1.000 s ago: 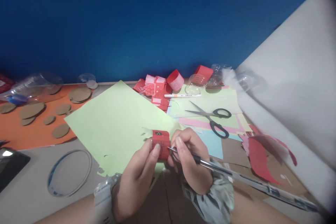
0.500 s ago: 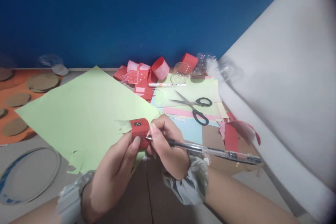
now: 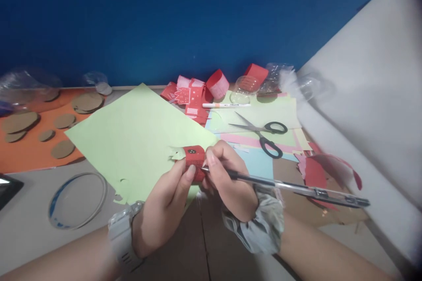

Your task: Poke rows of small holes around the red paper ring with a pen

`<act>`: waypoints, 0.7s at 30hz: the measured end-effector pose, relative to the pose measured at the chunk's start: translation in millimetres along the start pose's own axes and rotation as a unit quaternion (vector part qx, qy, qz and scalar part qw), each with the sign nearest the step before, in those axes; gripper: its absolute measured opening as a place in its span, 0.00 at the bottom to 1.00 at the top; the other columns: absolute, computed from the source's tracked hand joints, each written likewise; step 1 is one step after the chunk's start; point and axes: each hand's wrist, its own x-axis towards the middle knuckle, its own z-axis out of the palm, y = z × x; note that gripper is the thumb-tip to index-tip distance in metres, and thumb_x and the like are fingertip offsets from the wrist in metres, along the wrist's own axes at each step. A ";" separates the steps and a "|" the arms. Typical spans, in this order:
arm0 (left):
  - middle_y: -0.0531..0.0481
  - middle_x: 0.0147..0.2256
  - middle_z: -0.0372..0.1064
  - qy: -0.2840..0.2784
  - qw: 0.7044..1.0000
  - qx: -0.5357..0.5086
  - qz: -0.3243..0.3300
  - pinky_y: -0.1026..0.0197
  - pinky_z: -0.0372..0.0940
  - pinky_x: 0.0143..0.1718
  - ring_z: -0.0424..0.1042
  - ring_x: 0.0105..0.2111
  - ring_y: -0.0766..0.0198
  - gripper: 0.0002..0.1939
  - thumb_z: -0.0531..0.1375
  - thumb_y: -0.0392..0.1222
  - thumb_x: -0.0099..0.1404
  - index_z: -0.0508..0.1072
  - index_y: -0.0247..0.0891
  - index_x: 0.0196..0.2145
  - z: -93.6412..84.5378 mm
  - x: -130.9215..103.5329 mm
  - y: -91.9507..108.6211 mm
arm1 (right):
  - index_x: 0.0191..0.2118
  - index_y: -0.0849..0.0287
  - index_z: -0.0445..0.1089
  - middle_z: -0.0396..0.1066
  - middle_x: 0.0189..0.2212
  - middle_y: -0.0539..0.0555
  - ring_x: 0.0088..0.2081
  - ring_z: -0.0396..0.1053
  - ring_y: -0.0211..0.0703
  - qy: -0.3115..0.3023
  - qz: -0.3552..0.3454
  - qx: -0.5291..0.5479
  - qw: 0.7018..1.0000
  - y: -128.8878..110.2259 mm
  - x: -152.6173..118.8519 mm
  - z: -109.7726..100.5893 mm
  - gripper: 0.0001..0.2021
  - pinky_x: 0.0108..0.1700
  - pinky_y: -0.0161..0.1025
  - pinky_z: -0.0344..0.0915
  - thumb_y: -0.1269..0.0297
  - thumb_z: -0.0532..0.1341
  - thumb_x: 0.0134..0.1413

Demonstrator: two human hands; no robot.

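Head view, only one: left hand (image 3: 163, 208), lower center of frame, pinches small red paper piece (image 3: 198, 153), thumb laid over its near face, fingers mostly hidden behind. Red paper piece sits at frame center, slightly below the middle; curved, black round mark near top, dark line pattern below, pale green paper bit (image 3: 178, 153) at its left end. Right hand (image 3: 231, 184), just right of it, closed around pen (image 3: 280, 183) near the point, thumb and index pinching; fingertips by the piece's right edge. Pen tip is at the red surface, can't tell if it presses; barrel slants toward lower right. Gray watch (image 3: 123, 232) on left wrist, pale scrunchie (image 3: 263, 224) on right wrist. Big light green sheet (image 3: 132, 134) left of center, behind hands, cut notches along its lower edge. Right of center: open scissors (image 3: 260, 131) over stacked colored paper (image 3: 283, 114), white marker (image 3: 226, 106) just above. Red and pink paper cutouts (image 3: 196, 96) upper center, red rings (image 3: 217, 84) beside them. Left side: orange sheet (image 3: 31, 149) with cardboard discs (image 3: 87, 102), hoop (image 3: 105, 191) below it. Red scraps (image 3: 313, 174) right side. Blue wall (image 3: 198, 22) across top.
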 end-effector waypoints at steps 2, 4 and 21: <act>0.53 0.33 0.75 0.000 1.000 0.002 0.000 0.60 0.66 0.42 0.73 0.36 0.61 0.13 0.48 0.46 0.76 0.69 0.43 0.37 0.0 -0.4 1.2 | 0.31 0.54 0.60 0.57 0.17 0.41 0.18 0.55 0.32 0.003 0.000 0.008 1.000 0.7 -0.2 0.4 0.15 0.21 0.31 0.55 0.54 0.57 0.70; 0.53 0.32 0.74 0.000 1.000 0.002 0.002 0.60 0.66 0.41 0.73 0.35 0.61 0.14 0.48 0.46 0.76 0.69 0.43 0.35 0.0 -0.8 1.9 | 0.32 0.54 0.61 0.57 0.16 0.40 0.17 0.55 0.32 0.016 0.001 0.014 1.000 1.6 -0.7 1.3 0.14 0.20 0.31 0.55 0.55 0.57 0.70; 0.54 0.32 0.72 0.000 1.000 -0.008 -0.022 0.59 0.64 0.43 0.71 0.35 0.62 0.13 0.48 0.45 0.75 0.67 0.43 0.34 0.4 -1.6 6.0 | 0.33 0.53 0.62 0.57 0.16 0.39 0.18 0.57 0.32 0.023 -0.001 -0.009 1.000 2.3 -2.4 -1.3 0.12 0.21 0.31 0.58 0.57 0.56 0.71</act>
